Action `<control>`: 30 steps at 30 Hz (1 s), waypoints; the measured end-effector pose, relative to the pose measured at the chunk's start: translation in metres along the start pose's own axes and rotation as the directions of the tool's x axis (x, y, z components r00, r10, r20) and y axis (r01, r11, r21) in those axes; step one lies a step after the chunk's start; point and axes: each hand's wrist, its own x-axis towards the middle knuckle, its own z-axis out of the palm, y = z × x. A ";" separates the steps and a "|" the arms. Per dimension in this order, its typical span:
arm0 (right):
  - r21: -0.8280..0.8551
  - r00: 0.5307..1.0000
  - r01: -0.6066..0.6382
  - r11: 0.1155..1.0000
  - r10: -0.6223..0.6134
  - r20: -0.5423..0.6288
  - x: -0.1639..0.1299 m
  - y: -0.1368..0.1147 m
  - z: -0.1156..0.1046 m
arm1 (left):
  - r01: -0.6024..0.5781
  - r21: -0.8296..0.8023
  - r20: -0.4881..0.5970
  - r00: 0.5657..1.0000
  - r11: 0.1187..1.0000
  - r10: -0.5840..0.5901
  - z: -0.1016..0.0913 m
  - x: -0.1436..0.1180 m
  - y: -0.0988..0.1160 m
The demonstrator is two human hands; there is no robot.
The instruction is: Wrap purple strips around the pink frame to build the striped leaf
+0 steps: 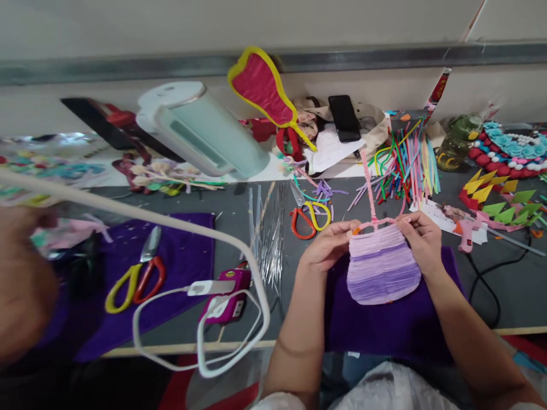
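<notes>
A hand fan (382, 267) wound with pink and purple pipe cleaners hangs between my two hands, its twisted pink handle (368, 188) pointing away from me. My left hand (327, 244) pinches the frame's left corner, where a small orange bit shows by the thumb. At the opposite corner, my right hand (421, 239) grips the frame between thumb and fingers. Beneath the fan lies a dark purple cloth (384, 333). Red-and-yellow scissors (308, 213) rest just beyond my left hand.
Behind are bundled pipe cleaners (410, 165), a phone (344, 118), a yellow-edged fan (265, 85) and a pale green pitcher (205, 131). A pink glue gun (464, 228) lies right. Leftward are wires (271, 245), a power adapter (226, 296), more scissors (139, 273) and another person's blurred hand (25, 285).
</notes>
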 end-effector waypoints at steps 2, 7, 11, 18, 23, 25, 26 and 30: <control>0.028 1.000 -0.025 0.999 0.025 0.013 0.000 0.001 -0.001 | 0.053 -0.048 0.008 0.999 0.997 -0.053 0.000 0.002 -0.005; 0.049 0.999 -0.036 0.998 0.037 -0.013 0.003 0.002 -0.003 | 0.017 -0.061 -0.052 0.998 0.998 -0.020 0.007 0.003 -0.003; 0.007 0.997 0.020 1.000 -0.019 -0.076 0.002 0.001 -0.004 | -0.148 0.129 -0.253 0.951 0.981 0.177 0.018 0.001 0.003; -0.095 0.980 0.142 0.985 -0.154 -0.128 -0.006 -0.005 0.004 | -0.267 0.750 -0.237 0.745 0.604 0.623 0.032 -0.003 0.001; -0.169 0.962 0.226 0.959 -0.247 -0.113 -0.008 -0.006 0.006 | -0.226 0.659 -0.264 0.823 0.717 0.503 0.026 -0.004 0.002; -0.174 0.961 0.234 0.957 -0.255 -0.107 -0.008 -0.006 0.006 | -0.208 0.555 -0.280 0.865 0.806 0.417 0.024 -0.004 0.003; -0.177 0.961 0.234 0.956 -0.255 -0.106 -0.008 -0.005 0.006 | -0.199 0.506 -0.281 0.882 0.839 0.379 0.024 -0.004 0.004; -0.190 0.965 0.215 0.958 -0.239 -0.112 -0.009 -0.005 0.006 | -0.164 0.359 -0.263 0.927 0.919 0.268 0.024 -0.005 0.006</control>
